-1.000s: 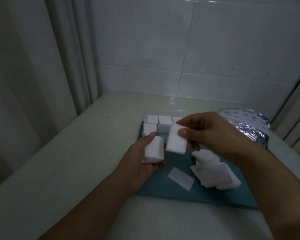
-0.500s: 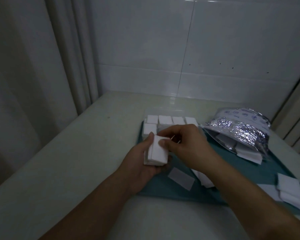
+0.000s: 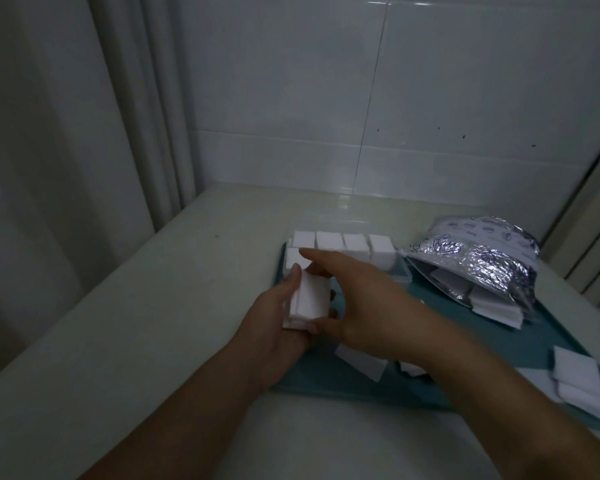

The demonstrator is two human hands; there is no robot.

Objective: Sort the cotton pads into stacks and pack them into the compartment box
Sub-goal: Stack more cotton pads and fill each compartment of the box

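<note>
Left hand (image 3: pixel 274 327) holds a stack of white cotton pads (image 3: pixel 309 301) upright, thumb on the stack's left side, fingers curled under and behind it. Right hand (image 3: pixel 371 306) is against the same stack from the right: index finger stretched along its top edge, thumb at its lower end, so the stack is squeezed between both hands. Whether the other right fingers touch it cannot be told.

The stack sits above the near-left part of a teal tray (image 3: pixel 520 344), which lies on the pale counter (image 3: pixel 153 306) near the tiled wall.

At the tray's far-left corner is a clear compartment box (image 3: pixel 400 271). Its back row holds four stacks of white pads; one more shows in the front-left compartment, partly behind the fingers. The right front part of the box looks unfilled.

Along the tray's far-right edge lies a silver foil bag (image 3: pixel 482 258), mouth facing the tray, pads spilling out of it.

Loose pads (image 3: pixel 579 379) are piled at the tray's near-right corner. A single flat pad (image 3: pixel 364 365) lies near the tray's near edge, under the right wrist.
</note>
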